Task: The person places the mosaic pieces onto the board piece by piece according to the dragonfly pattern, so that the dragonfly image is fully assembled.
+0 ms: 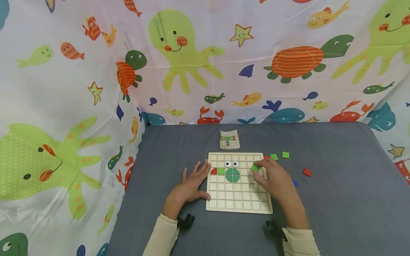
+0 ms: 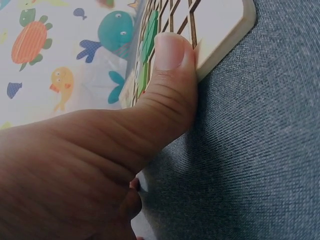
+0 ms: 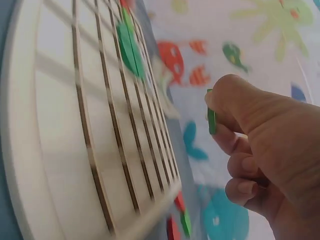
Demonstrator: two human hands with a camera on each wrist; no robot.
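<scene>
A wooden grid board [image 1: 237, 197] lies on the grey table. On it sit two round eye pieces [image 1: 231, 164], a dark green disc [image 1: 232, 175] made of quarter pieces, a light green square tile [image 1: 221, 171] and a red rounded piece [image 1: 213, 171]. My left hand [image 1: 189, 186] rests at the board's left edge with fingers spread; its thumb [image 2: 170, 60] presses on the rim in the left wrist view. Over the board's right side, my right hand [image 1: 277, 177] pinches a green square tile [image 3: 211, 112] between thumb and fingertips, held above the surface.
A small pattern card [image 1: 229, 139] lies behind the board. Right of the board are loose green tiles [image 1: 285, 155], a red piece [image 1: 307, 172] and a blue piece [image 1: 295, 183] partly hidden by my right hand. A printed sea-animal curtain [image 1: 198, 32] hangs behind.
</scene>
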